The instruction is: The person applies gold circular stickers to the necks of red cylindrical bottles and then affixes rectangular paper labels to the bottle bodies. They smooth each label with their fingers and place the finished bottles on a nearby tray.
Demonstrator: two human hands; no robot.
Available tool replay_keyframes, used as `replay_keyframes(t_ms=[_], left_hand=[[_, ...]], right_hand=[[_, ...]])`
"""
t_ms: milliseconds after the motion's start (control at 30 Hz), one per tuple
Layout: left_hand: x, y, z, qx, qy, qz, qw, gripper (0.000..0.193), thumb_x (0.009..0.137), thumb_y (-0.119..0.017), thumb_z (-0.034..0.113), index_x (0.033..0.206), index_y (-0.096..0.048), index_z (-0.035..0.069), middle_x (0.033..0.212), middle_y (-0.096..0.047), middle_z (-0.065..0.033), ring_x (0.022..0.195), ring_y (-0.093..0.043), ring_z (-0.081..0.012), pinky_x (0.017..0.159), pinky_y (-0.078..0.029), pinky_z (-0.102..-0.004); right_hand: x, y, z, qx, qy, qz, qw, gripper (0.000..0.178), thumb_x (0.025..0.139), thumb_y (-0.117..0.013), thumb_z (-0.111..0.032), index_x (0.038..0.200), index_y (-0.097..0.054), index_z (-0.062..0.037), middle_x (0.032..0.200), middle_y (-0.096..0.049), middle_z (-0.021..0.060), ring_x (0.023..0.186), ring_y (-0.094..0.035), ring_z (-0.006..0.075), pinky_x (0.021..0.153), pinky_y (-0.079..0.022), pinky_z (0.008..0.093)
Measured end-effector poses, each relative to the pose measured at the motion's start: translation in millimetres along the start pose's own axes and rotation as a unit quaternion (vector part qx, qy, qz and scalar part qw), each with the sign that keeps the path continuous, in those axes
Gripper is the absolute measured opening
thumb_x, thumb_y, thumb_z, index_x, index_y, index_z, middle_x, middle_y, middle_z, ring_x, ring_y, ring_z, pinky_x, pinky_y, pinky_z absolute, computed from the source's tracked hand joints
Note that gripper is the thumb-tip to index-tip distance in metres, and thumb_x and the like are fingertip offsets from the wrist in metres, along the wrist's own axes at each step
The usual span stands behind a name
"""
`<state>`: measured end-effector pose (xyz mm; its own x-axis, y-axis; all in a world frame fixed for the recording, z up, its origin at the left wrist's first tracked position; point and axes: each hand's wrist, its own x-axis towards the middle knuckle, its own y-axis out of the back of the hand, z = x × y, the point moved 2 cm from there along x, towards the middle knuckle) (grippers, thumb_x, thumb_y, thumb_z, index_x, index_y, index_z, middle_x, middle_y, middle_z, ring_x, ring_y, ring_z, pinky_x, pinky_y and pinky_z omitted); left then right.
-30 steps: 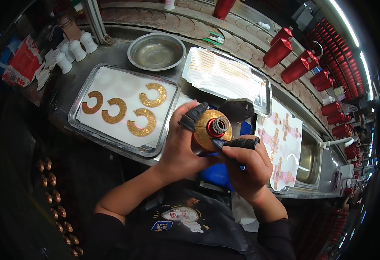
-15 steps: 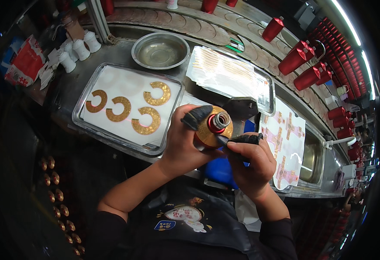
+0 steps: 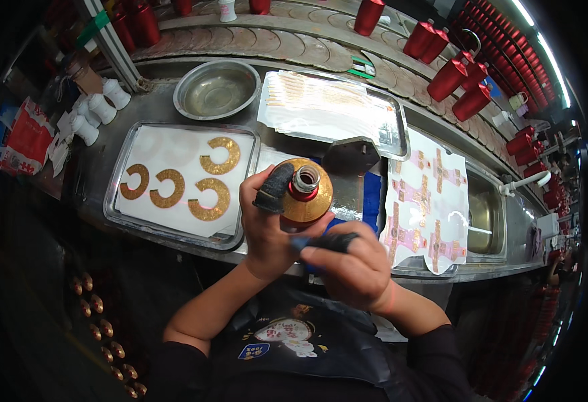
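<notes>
My left hand (image 3: 264, 231) is wrapped round a red bottle (image 3: 317, 206), held upright with its open threaded neck toward me. A gold band covers the bottle's shoulder. A black cover sits on my left thumb, against the bottle's side. My right hand (image 3: 357, 271) is closed just below and right of the bottle, blurred by motion. From its fingers sticks a small dark flat-tipped tool (image 3: 298, 242), its tip close to my left fingers; whether it touches the bottle I cannot tell. Left of the bottle, several C-shaped gold decals (image 3: 223, 197) lie on white paper in a metal tray (image 3: 111, 201).
Behind stand a metal basin (image 3: 217, 110) of liquid and a tray (image 3: 401, 124) of patterned sheets. Pink-and-gold decal sheets (image 3: 418, 201) lie right, beside a sink (image 3: 488, 214). A dark angular block (image 3: 351, 157) stands behind the bottle. Red bottles (image 3: 448, 77) line the conveyor (image 3: 294, 50).
My right hand has drawn down and left, taking the tool tip off the bottle's shoulder to below it. The view has shifted; the bottle is still in my left hand.
</notes>
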<state>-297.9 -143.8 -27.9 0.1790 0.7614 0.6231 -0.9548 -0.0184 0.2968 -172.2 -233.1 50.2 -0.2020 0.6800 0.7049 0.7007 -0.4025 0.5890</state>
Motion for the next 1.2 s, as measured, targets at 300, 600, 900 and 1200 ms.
replay_keyframes(t_ms=[300, 600, 900, 1200], left_hand=[[2, 10, 2, -0.07, 0.128, -0.091, 0.985, 0.083, 0.06, -0.097, 0.025, 0.128, -0.054, 0.005, 0.123, -0.051, -0.0153, 0.111, -0.058, -0.0327, 0.095, -0.05, -0.0414], [45, 34, -15, -0.174, 0.095, -0.284, 0.938, 0.089, 0.057, -0.097, 0.019, 0.134, -0.054, 0.006, 0.127, -0.057, -0.014, 0.117, -0.06, -0.0318, 0.099, -0.05, -0.0395], [29, 32, -9, -0.127, 0.087, -0.221, 0.963, 0.097, 0.057, -0.1, 0.021, 0.138, -0.047, 0.012, 0.137, -0.042, -0.0143, 0.129, -0.05, -0.031, 0.103, -0.049, -0.0421], [49, 42, -26, -0.25, 0.174, -0.334, 0.892, 0.106, 0.061, -0.096, 0.013, 0.149, -0.037, 0.006, 0.145, -0.047, -0.0128, 0.137, -0.047, -0.0279, 0.114, -0.039, -0.0387]], right_hand=[[1, 8, 26, 0.138, -0.218, 0.023, 0.966, 0.023, 0.078, -0.079, -0.002, 0.101, -0.071, -0.0025, 0.087, -0.068, 0.0103, 0.077, -0.066, 0.0251, 0.07, -0.052, 0.0319], [28, 6, 100, 0.172, -0.317, 0.024, 0.932, 0.029, 0.083, -0.079, -0.011, 0.106, -0.067, -0.0001, 0.088, -0.068, 0.0091, 0.082, -0.066, 0.0135, 0.073, -0.052, 0.0266], [32, 17, 67, 0.193, -0.256, -0.032, 0.947, 0.024, 0.08, -0.081, -0.005, 0.1, -0.069, 0.0011, 0.091, -0.07, 0.0116, 0.082, -0.068, 0.0199, 0.073, -0.052, 0.0277], [66, 7, 100, 0.246, -0.312, -0.065, 0.915, 0.024, 0.082, -0.08, -0.011, 0.1, -0.068, -0.0005, 0.086, -0.069, 0.0066, 0.078, -0.064, 0.0123, 0.072, -0.051, 0.0255]])
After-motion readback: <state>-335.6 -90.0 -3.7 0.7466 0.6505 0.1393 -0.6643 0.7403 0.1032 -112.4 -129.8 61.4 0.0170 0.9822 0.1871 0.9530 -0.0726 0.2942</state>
